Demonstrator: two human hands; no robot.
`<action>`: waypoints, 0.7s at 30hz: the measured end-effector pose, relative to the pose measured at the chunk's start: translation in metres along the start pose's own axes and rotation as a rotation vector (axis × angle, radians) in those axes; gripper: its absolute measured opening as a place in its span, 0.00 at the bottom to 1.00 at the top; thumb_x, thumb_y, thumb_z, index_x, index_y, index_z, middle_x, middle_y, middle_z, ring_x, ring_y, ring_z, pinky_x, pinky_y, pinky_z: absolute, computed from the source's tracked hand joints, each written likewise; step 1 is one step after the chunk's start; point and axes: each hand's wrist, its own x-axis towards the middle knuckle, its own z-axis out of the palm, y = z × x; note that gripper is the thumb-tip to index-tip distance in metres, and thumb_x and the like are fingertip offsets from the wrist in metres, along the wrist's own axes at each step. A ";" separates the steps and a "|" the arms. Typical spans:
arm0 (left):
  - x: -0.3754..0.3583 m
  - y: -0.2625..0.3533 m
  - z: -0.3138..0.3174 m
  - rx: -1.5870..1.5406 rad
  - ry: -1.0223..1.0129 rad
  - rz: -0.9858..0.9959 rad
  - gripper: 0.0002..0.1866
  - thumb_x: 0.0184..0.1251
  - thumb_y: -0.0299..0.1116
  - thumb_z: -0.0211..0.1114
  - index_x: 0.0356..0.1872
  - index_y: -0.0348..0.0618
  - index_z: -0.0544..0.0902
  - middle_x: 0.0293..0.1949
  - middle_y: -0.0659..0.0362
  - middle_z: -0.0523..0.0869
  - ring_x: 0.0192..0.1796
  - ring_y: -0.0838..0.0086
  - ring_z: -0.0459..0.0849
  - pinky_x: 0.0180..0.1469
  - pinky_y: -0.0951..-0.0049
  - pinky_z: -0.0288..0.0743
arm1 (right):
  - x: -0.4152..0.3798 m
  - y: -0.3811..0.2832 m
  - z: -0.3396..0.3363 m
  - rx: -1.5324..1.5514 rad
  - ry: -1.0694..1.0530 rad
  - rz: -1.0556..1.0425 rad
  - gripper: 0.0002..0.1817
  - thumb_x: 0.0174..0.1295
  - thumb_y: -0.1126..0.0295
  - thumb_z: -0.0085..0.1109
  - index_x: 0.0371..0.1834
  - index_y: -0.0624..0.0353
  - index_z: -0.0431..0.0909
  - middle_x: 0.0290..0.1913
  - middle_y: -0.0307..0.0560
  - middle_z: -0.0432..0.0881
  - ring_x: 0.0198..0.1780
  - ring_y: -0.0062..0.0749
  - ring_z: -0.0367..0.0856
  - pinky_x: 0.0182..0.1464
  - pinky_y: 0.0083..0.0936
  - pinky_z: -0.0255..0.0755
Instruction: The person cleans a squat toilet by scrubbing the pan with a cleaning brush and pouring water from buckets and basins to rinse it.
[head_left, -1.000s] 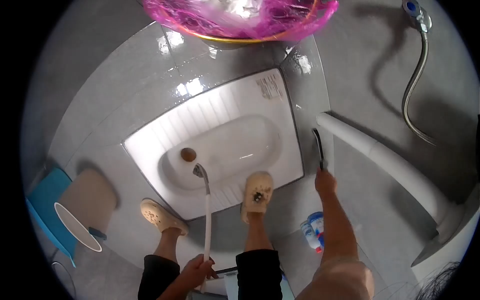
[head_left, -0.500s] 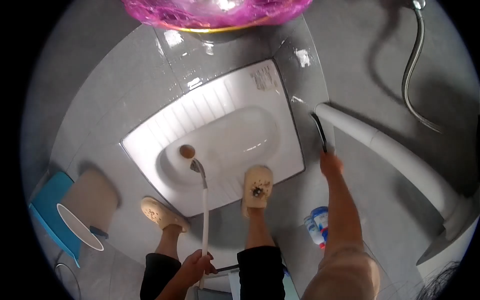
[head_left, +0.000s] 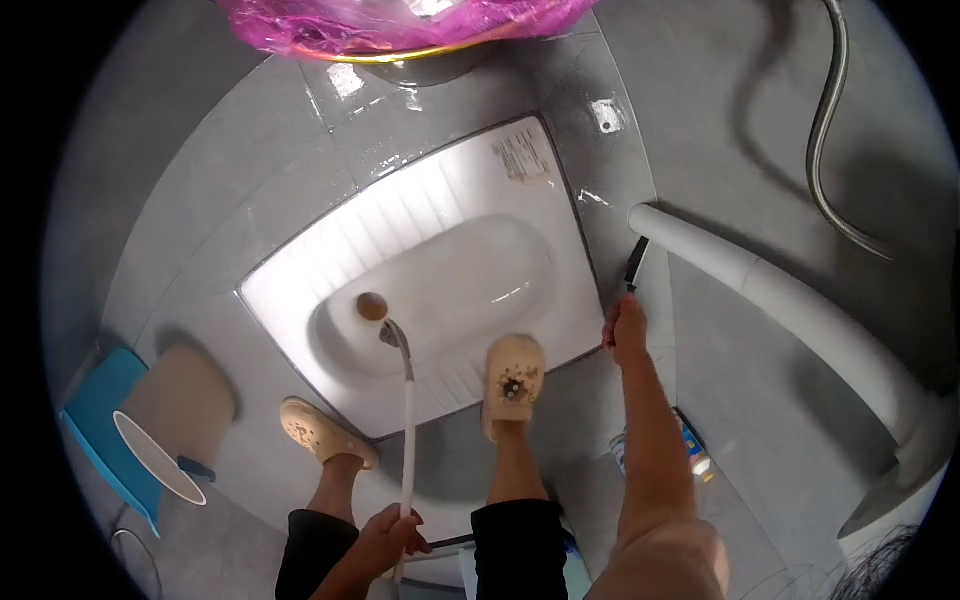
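My left hand [head_left: 392, 535] is closed around a white hose [head_left: 408, 450] at the bottom. The hose runs up to a chrome spray head [head_left: 394, 335], which hangs over the bowl of a white squat toilet [head_left: 480, 270] near its round drain hole [head_left: 372, 306]. To the right of the toilet, my right hand [head_left: 626, 327] grips a dark-handled tool [head_left: 636, 264]. The tool's far end lies by the lower end of a white pipe [head_left: 700, 245]; what kind of tool it is cannot be made out.
A pink plastic-lined bin [head_left: 420, 35] is at the top. On the left stand a beige bin [head_left: 180, 410] and a blue dustpan-like piece [head_left: 105, 400]. Bottles [head_left: 697, 452] lie beside my right forearm. A metal hose [head_left: 828, 130] hangs at right. My feet wear beige clogs [head_left: 515, 380].
My right hand has moved left, closer to the toilet's edge, and the tool has changed its tilt. My left hand and the spray head have barely moved.
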 end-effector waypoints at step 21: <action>0.000 0.003 0.012 0.118 0.025 0.040 0.13 0.64 0.34 0.44 0.37 0.32 0.69 0.22 0.55 0.75 0.28 0.70 0.79 0.30 0.75 0.70 | 0.041 -0.021 -0.056 -0.658 0.142 -0.625 0.18 0.64 0.56 0.40 0.24 0.59 0.67 0.20 0.35 0.64 0.22 0.22 0.61 0.23 0.23 0.59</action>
